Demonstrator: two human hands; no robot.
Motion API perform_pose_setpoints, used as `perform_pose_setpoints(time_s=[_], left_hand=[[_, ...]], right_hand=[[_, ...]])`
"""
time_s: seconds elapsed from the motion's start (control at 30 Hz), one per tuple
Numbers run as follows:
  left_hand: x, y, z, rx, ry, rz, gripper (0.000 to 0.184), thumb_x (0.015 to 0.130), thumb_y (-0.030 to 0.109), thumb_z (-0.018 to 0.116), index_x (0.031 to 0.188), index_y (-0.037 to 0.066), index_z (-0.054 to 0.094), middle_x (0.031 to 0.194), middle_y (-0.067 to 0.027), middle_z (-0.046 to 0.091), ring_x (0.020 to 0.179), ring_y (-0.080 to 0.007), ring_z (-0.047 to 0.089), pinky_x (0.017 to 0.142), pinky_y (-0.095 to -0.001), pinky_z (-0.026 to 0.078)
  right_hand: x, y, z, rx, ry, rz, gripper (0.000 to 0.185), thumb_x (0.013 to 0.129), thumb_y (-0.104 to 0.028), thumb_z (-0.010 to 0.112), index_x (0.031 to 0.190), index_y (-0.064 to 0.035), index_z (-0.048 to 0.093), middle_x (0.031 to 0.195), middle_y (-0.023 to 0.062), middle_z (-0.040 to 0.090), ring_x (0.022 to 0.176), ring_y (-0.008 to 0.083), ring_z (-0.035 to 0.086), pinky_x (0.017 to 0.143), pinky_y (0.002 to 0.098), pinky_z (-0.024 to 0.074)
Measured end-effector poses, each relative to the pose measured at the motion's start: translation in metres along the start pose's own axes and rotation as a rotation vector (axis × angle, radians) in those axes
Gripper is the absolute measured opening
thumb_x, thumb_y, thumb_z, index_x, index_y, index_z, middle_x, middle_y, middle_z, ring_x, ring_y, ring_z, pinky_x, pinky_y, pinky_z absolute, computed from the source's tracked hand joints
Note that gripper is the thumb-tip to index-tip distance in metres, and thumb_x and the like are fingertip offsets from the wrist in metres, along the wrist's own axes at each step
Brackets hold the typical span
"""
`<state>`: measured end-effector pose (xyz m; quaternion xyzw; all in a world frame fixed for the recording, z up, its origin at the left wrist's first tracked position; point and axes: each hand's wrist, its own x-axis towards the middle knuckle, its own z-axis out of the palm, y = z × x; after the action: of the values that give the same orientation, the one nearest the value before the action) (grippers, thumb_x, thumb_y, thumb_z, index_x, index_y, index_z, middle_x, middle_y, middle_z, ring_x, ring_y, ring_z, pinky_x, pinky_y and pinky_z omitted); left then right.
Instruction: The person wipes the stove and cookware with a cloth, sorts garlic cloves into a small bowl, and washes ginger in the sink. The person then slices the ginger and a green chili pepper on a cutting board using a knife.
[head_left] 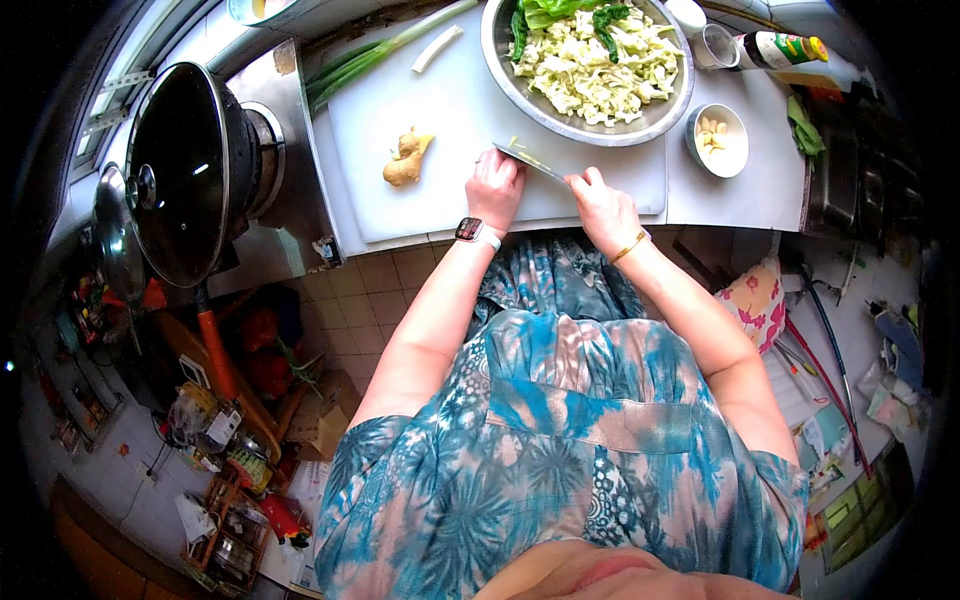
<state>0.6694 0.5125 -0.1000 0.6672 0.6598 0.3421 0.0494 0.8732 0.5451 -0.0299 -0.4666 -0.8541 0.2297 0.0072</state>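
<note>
My right hand (607, 214) grips a kitchen knife (536, 164), its handle hidden in the fist and its blade reaching left over the white cutting board (380, 215). Against the blade's tip end is my left hand (495, 186), fingers curled down to the board; whatever they press on is hidden. Small yellowish slivers (516, 143) lie just beyond the blade. To the left on the board sits a knobbly piece of ginger (407, 160). Farther back are a white scallion piece (438, 48) and long green scallions (370, 65).
A steel bowl (650, 128) of chopped cabbage stands behind the knife. On the right are a small white bowl (733, 162) with garlic cloves, a clear cup (716, 47) and a sauce bottle (770, 50). A black wok (178, 175) rests on the stove at left.
</note>
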Motion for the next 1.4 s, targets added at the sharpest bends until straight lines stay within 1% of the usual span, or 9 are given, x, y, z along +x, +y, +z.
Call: perform_pose_setpoints(time_s=[0.23,0.3,0.67,0.83,0.9,1.0,1.17,1.27,1.4], left_hand=[[0.001,0.006,-0.002,-0.002,-0.002,-0.010,0.016,0.073,0.007,0.074,0.081,0.008,0.060,0.087,-0.0099,0.061,0.083,-0.0312,0.062,0.071,-0.0410,0.053],[0.002,0.006,-0.003,-0.047,-0.008,-0.017,0.015,0.073,0.007,0.074,0.081,0.009,0.061,0.087,-0.0088,0.062,0.083,-0.0303,0.062,0.071,-0.0410,0.052],[0.001,0.004,-0.004,-0.035,0.004,-0.052,0.014,0.072,0.007,0.073,0.078,0.007,0.060,0.085,-0.0108,0.060,0.082,-0.0320,0.061,0.070,-0.0421,0.052],[0.002,0.008,-0.004,-0.029,-0.004,-0.051,0.015,0.072,0.006,0.072,0.076,0.007,0.058,0.084,-0.0116,0.058,0.081,-0.0324,0.061,0.069,-0.0421,0.052],[0.001,0.006,-0.004,-0.001,-0.003,-0.015,0.015,0.074,0.008,0.072,0.079,0.009,0.058,0.084,-0.0108,0.058,0.082,-0.0313,0.061,0.064,-0.0414,0.053],[-0.001,0.006,-0.002,-0.010,-0.009,-0.037,0.017,0.071,0.005,0.073,0.077,0.007,0.057,0.084,-0.0117,0.058,0.082,-0.0326,0.060,0.069,-0.0420,0.052],[0.000,0.006,-0.003,-0.032,-0.001,-0.032,0.015,0.074,0.005,0.073,0.081,0.008,0.060,0.085,-0.0103,0.061,0.082,-0.0316,0.061,0.071,-0.0413,0.052],[0.001,0.007,-0.003,-0.066,0.005,-0.046,0.013,0.075,0.005,0.072,0.083,0.008,0.062,0.086,-0.0093,0.062,0.083,-0.0307,0.062,0.071,-0.0408,0.053],[0.003,0.006,-0.005,-0.084,0.050,-0.038,0.013,0.076,0.007,0.071,0.082,0.010,0.061,0.084,-0.0088,0.061,0.081,-0.0295,0.062,0.067,-0.0406,0.053]], right_hand=[[0.025,0.002,0.025,0.074,0.065,0.007,0.023,0.091,-0.009,0.051,0.112,-0.0143,0.060,0.095,0.0157,0.060,0.075,0.0394,0.067,0.064,0.0506,0.0556],[0.028,0.006,0.023,0.184,0.166,-0.041,0.023,0.091,-0.009,0.053,0.112,-0.0147,0.062,0.094,0.0155,0.061,0.077,0.0398,0.067,0.066,0.0508,0.0555],[0.005,0.002,0.000,0.065,0.070,-0.026,0.023,0.091,-0.010,0.056,0.112,-0.0159,0.064,0.096,0.0124,0.059,0.073,0.0374,0.067,0.065,0.0500,0.0555],[0.002,0.000,0.000,-0.028,-0.014,-0.004,0.022,0.091,-0.008,0.050,0.111,-0.0140,0.058,0.097,0.0150,0.058,0.073,0.0369,0.068,0.064,0.0498,0.0560],[0.003,-0.005,0.001,-0.025,-0.031,0.010,0.022,0.091,-0.007,0.049,0.110,-0.0135,0.057,0.099,0.0161,0.058,0.073,0.0372,0.068,0.064,0.0498,0.0560],[0.011,-0.011,0.008,-0.019,-0.042,0.022,0.020,0.091,-0.007,0.048,0.109,-0.0127,0.056,0.099,0.0181,0.058,0.074,0.0381,0.068,0.064,0.0500,0.0561],[0.035,-0.003,0.024,0.063,0.010,0.008,0.017,0.092,-0.009,0.050,0.107,-0.0116,0.057,0.097,0.0191,0.060,0.077,0.0402,0.067,0.066,0.0505,0.0559],[0.032,0.007,0.017,0.191,0.130,-0.061,0.019,0.091,-0.010,0.057,0.110,-0.0124,0.062,0.097,0.0159,0.060,0.078,0.0405,0.065,0.067,0.0494,0.0553],[0.014,0.004,0.002,0.187,0.130,-0.066,0.024,0.091,-0.008,0.057,0.113,-0.0140,0.063,0.098,0.0135,0.060,0.078,0.0394,0.066,0.067,0.0493,0.0552]])
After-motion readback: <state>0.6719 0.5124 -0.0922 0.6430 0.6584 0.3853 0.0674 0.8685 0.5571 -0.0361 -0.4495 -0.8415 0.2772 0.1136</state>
